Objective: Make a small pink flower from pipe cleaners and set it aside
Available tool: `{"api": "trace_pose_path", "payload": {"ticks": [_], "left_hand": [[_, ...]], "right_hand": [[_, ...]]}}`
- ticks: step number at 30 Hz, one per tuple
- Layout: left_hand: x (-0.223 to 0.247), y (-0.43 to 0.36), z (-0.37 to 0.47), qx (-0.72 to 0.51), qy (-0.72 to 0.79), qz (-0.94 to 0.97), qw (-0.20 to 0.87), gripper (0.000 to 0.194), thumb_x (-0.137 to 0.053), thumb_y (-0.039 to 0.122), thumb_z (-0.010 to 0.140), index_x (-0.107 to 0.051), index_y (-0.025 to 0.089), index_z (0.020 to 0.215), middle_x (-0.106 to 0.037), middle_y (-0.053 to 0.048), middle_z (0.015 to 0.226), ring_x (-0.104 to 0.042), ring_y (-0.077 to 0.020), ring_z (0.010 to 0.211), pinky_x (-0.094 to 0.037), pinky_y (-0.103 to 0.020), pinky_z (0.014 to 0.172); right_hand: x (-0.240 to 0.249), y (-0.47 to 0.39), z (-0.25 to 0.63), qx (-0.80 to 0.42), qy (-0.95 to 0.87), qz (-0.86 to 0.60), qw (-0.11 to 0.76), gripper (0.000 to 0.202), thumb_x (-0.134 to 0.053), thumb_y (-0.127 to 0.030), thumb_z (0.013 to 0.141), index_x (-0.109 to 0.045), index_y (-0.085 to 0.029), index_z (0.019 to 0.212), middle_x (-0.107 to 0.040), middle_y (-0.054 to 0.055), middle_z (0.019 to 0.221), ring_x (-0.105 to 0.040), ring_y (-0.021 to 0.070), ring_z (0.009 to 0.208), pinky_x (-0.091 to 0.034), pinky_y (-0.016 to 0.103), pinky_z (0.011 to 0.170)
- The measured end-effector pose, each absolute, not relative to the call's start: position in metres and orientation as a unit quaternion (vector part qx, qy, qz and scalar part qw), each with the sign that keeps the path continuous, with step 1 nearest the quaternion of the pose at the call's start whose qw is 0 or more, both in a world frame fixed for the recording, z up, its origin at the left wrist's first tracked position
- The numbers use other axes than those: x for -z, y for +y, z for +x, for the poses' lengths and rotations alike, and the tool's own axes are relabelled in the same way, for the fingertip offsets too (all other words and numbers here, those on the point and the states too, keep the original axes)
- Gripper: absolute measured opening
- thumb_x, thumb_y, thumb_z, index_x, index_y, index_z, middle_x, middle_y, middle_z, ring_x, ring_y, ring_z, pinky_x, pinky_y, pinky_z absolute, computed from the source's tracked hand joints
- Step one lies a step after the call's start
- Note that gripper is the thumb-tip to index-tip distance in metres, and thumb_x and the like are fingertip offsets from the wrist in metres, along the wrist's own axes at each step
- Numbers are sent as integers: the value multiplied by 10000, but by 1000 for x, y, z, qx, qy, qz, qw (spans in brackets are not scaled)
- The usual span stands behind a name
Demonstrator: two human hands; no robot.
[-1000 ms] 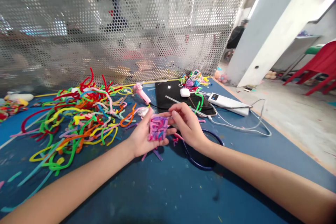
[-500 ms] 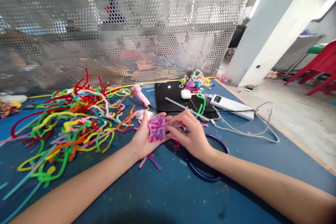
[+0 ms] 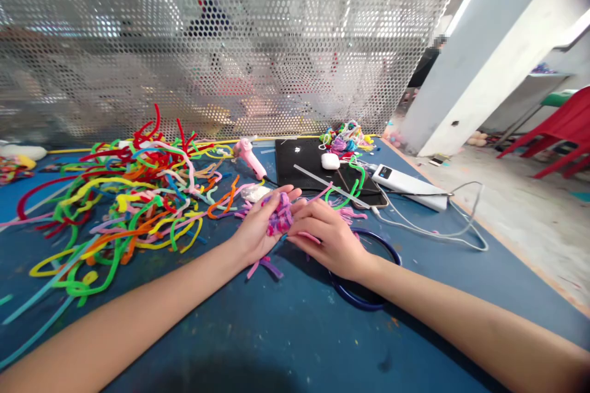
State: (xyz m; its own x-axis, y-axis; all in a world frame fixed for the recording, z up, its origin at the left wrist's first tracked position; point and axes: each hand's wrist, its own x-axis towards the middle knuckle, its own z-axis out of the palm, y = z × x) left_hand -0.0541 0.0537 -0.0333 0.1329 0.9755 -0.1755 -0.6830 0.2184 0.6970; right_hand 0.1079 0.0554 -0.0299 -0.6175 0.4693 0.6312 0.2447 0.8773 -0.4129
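In the head view my left hand (image 3: 255, 233) is closed around a small woven piece of pink and purple pipe cleaners (image 3: 281, 216), its thumb lying over the near face. Just to the right, my right hand (image 3: 330, 241) has its fingers pinched together on a pink pipe cleaner (image 3: 310, 236). A small blue tip shows at the fingertips, close to the lower edge of the woven piece. Short pink and purple pipe cleaner pieces (image 3: 271, 267) lie on the table below my left hand. Part of the woven piece is hidden by my thumb and fingers.
A tangled heap of coloured pipe cleaners (image 3: 133, 196) covers the left side. Behind my hands lie a pink glue gun (image 3: 251, 158), a black laptop (image 3: 295, 166), a white earbud case (image 3: 329, 161) and a white power bank (image 3: 410, 187). A dark blue ring (image 3: 362, 302) lies under my right forearm.
The woven piece has turned and tilted in my left hand, whose thumb now covers more of it. My right fingers have moved slightly down and left, with a pink strand now showing between them.
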Motion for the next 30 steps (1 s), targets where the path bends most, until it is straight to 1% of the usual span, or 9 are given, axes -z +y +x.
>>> {"api": "trace_pose_path", "payload": {"ticks": [3, 8, 11, 14, 16, 19, 23, 27, 30], "left_hand": [[30, 54, -53, -588, 309, 224, 713, 207, -455, 167, 945, -644, 134, 1024, -711, -88, 1057, -701, -168, 894, -548, -295, 827], [24, 53, -51, -565, 322, 212, 729, 447, -335, 406, 973, -675, 115, 992, -719, -134, 1022, -694, -209, 921, -541, -340, 835], [27, 52, -50, -523, 319, 299, 731, 381, -491, 430, 911, -718, 128, 951, -715, -141, 1067, -647, -260, 1046, -499, -367, 902], [31, 49, -49, -479, 296, 395, 726, 338, -654, 456, 792, -756, 137, 837, -707, -142, 1104, -564, -309, 1171, -428, -385, 985], [31, 48, -48, -477, 286, 409, 724, 391, -657, 508, 765, -762, 137, 832, -707, -144, 1097, -550, -316, 1181, -416, -384, 991], [30, 47, -48, -499, 290, 375, 725, 451, -658, 527, 757, -741, 124, 941, -716, -135, 1038, -614, -285, 1063, -468, -345, 904], [29, 47, -47, -494, 318, 373, 719, 411, -794, 352, 677, -710, 152, 1027, -715, -76, 921, -651, -179, 828, -491, -249, 752], [29, 48, -47, -503, 346, 382, 694, 292, -825, 281, 640, -743, 130, 876, -667, -22, 705, -581, -106, 633, -450, -201, 625], [29, 49, -48, -508, 366, 371, 686, 223, -848, 265, 595, -725, 111, 699, -587, 16, 573, -498, -69, 534, -400, -180, 537]], "right_hand": [[29, 55, 107, -167, -889, -207, 374, 172, -561, -313, 891, -658, -186, 830, -632, 66, 866, -560, 184, 836, -460, 335, 780], [29, 58, 104, -241, -830, -322, 387, 266, -542, -333, 898, -617, -166, 704, -620, 34, 727, -556, 147, 681, -433, 273, 644], [31, 60, 105, -300, -799, -380, 357, 222, -541, -337, 894, -631, -163, 789, -609, -5, 648, -519, 119, 553, -370, 234, 519], [34, 63, 107, -331, -810, -352, 333, 198, -545, -303, 888, -677, -173, 817, -655, -8, 662, -558, 129, 572, -377, 235, 532], [34, 64, 109, -355, -799, -343, 344, 197, -556, -288, 878, -698, -181, 792, -681, -4, 686, -582, 138, 602, -403, 241, 560], [33, 65, 109, -387, -738, -379, 403, 187, -572, -268, 859, -702, -174, 762, -689, 4, 705, -588, 140, 635, -428, 240, 587], [33, 67, 108, -410, -655, -429, 467, 218, -588, -311, 840, -684, -154, 722, -597, -8, 591, -482, 106, 526, -366, 221, 491], [34, 68, 107, -439, -619, -432, 488, 225, -604, -339, 821, -649, -156, 698, -534, -26, 548, -411, 84, 474, -317, 210, 436], [34, 68, 107, -437, -631, -413, 490, 175, -621, -306, 806, -648, -163, 708, -581, -18, 589, -457, 88, 502, -345, 207, 454]]}}
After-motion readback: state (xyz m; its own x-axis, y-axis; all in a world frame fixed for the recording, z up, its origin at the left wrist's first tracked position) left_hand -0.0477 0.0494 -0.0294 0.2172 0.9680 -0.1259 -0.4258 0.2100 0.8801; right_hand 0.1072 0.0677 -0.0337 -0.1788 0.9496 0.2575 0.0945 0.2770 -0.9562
